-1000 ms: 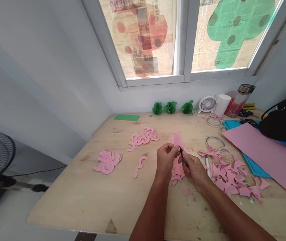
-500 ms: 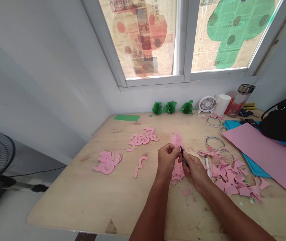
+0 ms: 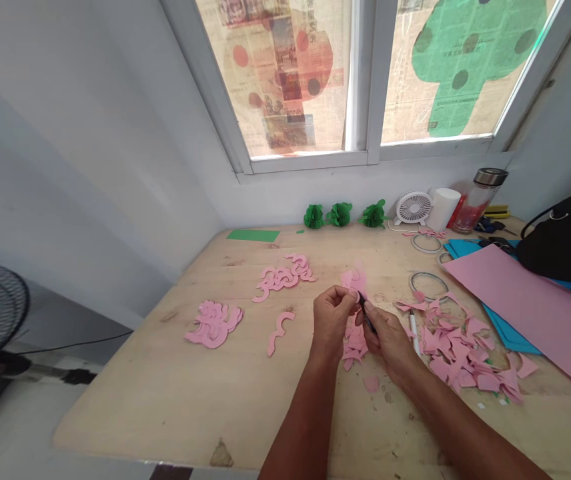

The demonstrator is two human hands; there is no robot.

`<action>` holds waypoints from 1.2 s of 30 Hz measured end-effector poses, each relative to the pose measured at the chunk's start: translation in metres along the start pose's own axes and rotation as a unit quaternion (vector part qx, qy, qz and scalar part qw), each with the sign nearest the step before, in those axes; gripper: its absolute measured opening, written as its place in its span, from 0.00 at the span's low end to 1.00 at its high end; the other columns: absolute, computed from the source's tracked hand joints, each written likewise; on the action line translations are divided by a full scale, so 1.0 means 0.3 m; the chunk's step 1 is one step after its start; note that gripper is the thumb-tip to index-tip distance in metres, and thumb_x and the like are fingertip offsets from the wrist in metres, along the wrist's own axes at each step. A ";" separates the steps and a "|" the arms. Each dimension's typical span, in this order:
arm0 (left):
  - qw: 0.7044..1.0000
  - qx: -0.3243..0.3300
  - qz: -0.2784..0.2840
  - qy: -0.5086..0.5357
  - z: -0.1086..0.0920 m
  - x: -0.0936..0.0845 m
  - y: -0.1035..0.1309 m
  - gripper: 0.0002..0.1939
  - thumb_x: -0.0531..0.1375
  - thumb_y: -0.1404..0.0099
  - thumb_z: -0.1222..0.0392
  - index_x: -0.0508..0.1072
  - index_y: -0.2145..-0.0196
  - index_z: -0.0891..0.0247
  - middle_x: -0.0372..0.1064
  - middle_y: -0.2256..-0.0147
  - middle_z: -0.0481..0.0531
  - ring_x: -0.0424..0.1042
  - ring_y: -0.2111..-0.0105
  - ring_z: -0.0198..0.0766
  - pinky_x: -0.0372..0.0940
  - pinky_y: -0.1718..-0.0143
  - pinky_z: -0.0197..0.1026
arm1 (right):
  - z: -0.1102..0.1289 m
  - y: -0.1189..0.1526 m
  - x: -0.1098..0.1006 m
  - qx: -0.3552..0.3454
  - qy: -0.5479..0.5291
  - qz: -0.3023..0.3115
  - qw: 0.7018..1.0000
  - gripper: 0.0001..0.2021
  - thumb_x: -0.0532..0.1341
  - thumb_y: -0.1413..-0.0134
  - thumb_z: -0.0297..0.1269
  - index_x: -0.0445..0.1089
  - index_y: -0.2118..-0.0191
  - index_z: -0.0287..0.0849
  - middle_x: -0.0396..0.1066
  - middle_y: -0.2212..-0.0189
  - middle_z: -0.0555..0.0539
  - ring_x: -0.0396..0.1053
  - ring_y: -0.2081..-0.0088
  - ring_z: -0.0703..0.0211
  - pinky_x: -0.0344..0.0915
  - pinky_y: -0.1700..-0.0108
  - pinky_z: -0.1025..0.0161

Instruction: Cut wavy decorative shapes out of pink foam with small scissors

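Observation:
My left hand (image 3: pixel 333 313) pinches a small piece of pink paper (image 3: pixel 354 294) between thumb and fingertips, above the middle of the table. Right beside it, my right hand (image 3: pixel 388 337) is closed on what look like black scissors (image 3: pixel 365 313), held against the paper's right edge; my fingers hide most of them. More pink paper (image 3: pixel 355 277) shows just beyond the hands. Beneath and between them lies a small heap of pink cut pieces (image 3: pixel 354 353). A wavy pink strip (image 3: pixel 280 331) lies to the left of my left hand.
Stacked pink cutouts (image 3: pixel 214 323) and wavy strips (image 3: pixel 283 277) lie on the left. Pink scraps (image 3: pixel 460 353), a white pen (image 3: pixel 414 333) and tape rings (image 3: pixel 428 285) sit right. Green paper balls (image 3: pixel 340 215), a small fan (image 3: pixel 414 208) and a bottle (image 3: pixel 480 200) stand along the wall.
The pink paper between my fingers has turned slightly, and its rounded edge shows more beside the black scissors. Both hands have shifted very little.

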State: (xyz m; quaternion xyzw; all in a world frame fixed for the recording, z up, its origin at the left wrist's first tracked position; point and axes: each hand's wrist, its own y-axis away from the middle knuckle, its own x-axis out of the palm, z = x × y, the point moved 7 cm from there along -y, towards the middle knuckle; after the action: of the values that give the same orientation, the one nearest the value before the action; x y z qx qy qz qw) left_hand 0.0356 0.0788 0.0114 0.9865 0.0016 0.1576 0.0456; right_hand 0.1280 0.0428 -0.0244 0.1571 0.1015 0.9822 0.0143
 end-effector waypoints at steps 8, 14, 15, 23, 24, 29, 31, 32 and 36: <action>1.000 0.017 -0.016 -0.009 -0.003 -0.013 -0.006 0.08 0.62 0.55 0.61 0.67 0.83 0.66 0.61 0.84 0.45 0.60 0.82 0.28 0.57 0.76 0.33 | -0.010 -0.007 0.002 0.007 -0.008 0.009 1.000 0.19 0.56 0.52 0.53 0.61 0.76 0.41 0.44 0.91 0.60 0.37 0.88 0.72 0.34 0.85 0.70; 1.000 0.005 0.019 -0.010 -0.006 0.007 -0.001 0.10 0.62 0.53 0.60 0.65 0.83 0.66 0.59 0.86 0.43 0.59 0.85 0.27 0.57 0.76 0.34 | 0.000 -0.005 -0.004 0.001 -0.004 0.007 1.000 0.19 0.55 0.50 0.53 0.63 0.76 0.39 0.45 0.91 0.60 0.37 0.88 0.73 0.33 0.85 0.69; 1.000 0.005 0.021 -0.010 -0.007 0.009 0.000 0.10 0.62 0.53 0.60 0.65 0.83 0.66 0.59 0.86 0.43 0.59 0.85 0.27 0.57 0.76 0.34 | 0.002 -0.005 -0.004 0.000 -0.002 0.007 1.000 0.19 0.55 0.50 0.52 0.63 0.75 0.39 0.45 0.91 0.60 0.37 0.88 0.73 0.33 0.85 0.69; 1.000 0.010 0.007 -0.009 -0.011 0.000 -0.002 0.09 0.62 0.53 0.61 0.65 0.83 0.66 0.60 0.86 0.44 0.59 0.84 0.27 0.57 0.76 0.34 | 0.001 -0.010 -0.004 0.000 0.004 0.013 1.000 0.18 0.54 0.49 0.52 0.63 0.75 0.39 0.45 0.91 0.60 0.37 0.88 0.72 0.34 0.85 0.69; 1.000 0.012 0.006 -0.011 -0.011 -0.001 -0.003 0.09 0.62 0.53 0.61 0.65 0.83 0.66 0.60 0.85 0.44 0.59 0.84 0.27 0.57 0.76 0.34 | 0.000 -0.010 -0.003 -0.001 0.004 0.014 1.000 0.18 0.54 0.49 0.52 0.63 0.75 0.39 0.45 0.91 0.60 0.37 0.88 0.72 0.34 0.85 0.69; 1.000 0.014 0.005 -0.014 -0.008 -0.004 -0.001 0.09 0.62 0.53 0.60 0.66 0.83 0.67 0.60 0.84 0.44 0.58 0.83 0.27 0.57 0.76 0.34 | -0.002 -0.006 -0.004 -0.001 0.006 0.008 1.000 0.18 0.54 0.48 0.51 0.62 0.75 0.39 0.45 0.91 0.60 0.38 0.88 0.72 0.34 0.85 0.69; 1.000 0.013 0.004 -0.013 -0.008 -0.004 0.000 0.09 0.62 0.53 0.61 0.65 0.83 0.67 0.60 0.84 0.44 0.59 0.83 0.27 0.57 0.76 0.33 | -0.003 -0.005 -0.002 0.000 0.004 0.008 1.000 0.18 0.54 0.48 0.51 0.62 0.75 0.39 0.45 0.91 0.60 0.38 0.88 0.72 0.34 0.85 0.69; 1.000 0.013 0.003 -0.012 -0.008 -0.004 0.001 0.09 0.62 0.53 0.61 0.65 0.83 0.67 0.60 0.84 0.44 0.59 0.83 0.27 0.57 0.76 0.33 | -0.003 -0.005 -0.001 0.000 0.003 0.010 1.000 0.18 0.54 0.48 0.51 0.62 0.75 0.39 0.45 0.91 0.60 0.38 0.88 0.72 0.34 0.85 0.69; 1.000 0.013 0.004 -0.014 -0.012 -0.002 0.000 0.09 0.61 0.53 0.61 0.65 0.84 0.66 0.60 0.85 0.44 0.58 0.84 0.27 0.57 0.76 0.33 | -0.007 -0.008 0.000 0.000 0.001 0.011 1.000 0.18 0.54 0.48 0.51 0.62 0.75 0.39 0.45 0.91 0.60 0.37 0.88 0.73 0.34 0.85 0.69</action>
State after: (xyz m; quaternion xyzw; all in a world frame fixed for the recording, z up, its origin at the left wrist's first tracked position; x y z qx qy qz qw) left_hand 0.0340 0.0791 0.0148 0.9890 -0.0005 0.1442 0.0317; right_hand 0.1274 0.0446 -0.0267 0.1572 0.0996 0.9825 0.0033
